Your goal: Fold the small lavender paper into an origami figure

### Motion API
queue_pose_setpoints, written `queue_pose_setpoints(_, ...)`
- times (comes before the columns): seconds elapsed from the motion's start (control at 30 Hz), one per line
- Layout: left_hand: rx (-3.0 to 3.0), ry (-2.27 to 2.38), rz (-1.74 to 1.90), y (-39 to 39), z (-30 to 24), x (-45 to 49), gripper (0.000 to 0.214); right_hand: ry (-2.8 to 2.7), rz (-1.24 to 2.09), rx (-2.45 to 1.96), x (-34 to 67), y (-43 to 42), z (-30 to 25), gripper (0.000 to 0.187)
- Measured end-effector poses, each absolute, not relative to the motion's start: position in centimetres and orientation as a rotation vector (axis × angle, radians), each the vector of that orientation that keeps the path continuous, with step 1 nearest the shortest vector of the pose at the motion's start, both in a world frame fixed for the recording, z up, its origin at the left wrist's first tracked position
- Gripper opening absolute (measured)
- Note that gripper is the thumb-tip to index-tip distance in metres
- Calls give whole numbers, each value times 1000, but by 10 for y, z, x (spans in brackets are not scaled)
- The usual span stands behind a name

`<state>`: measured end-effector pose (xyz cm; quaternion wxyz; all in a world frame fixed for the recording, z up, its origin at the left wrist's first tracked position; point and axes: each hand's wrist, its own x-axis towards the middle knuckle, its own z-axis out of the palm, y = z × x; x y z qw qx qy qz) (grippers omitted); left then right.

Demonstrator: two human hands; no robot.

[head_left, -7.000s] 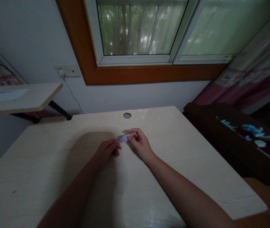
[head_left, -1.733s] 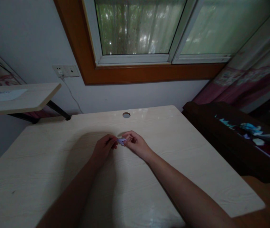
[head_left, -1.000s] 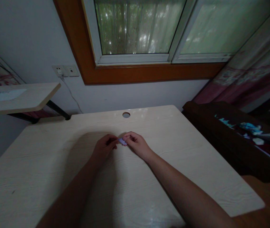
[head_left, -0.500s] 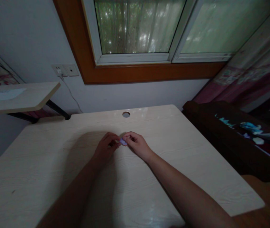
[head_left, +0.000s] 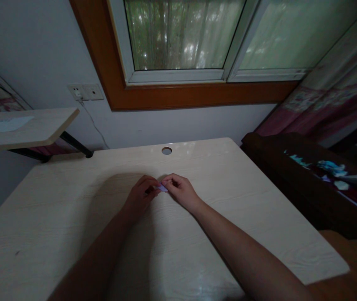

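Between my fingertips is a small, flat purple piece that looks like folded paper [head_left: 162, 188]. My left hand [head_left: 141, 193] pinches it from the left side, thumb and fingers closed at its edge. From the right, my right hand [head_left: 180, 190] grips its other side with thumb and forefinger. The fingertips of both hands nearly meet around it, low over the desk [head_left: 197, 246], and they hide much of its outline.
A round cable hole [head_left: 167, 151] is near the desk's back edge. At left stands a raised shelf [head_left: 49, 125] bearing a white sheet. Dark furniture with blue and white items [head_left: 332, 168] is off to the right. A window and wall socket [head_left: 86, 92] are behind.
My left fingers have shifted slightly against the purple piece, and its visible part looks narrower. My right hand stays almost still.
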<state>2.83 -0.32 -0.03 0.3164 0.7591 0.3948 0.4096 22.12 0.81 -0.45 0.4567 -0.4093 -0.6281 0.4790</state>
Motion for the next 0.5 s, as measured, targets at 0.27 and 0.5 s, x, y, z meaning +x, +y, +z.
queue_pose_setpoints(0.27, 2017, 1035, 1102, -4, 0, 27, 9, -1510, 1154, -1026, 221, 8, -4, 16)
queue_pose_setpoints(0.5, 2014, 1050, 1130, -5, -1, 26, 9, -1463, 1101, -1039, 222, 7, -4, 18)
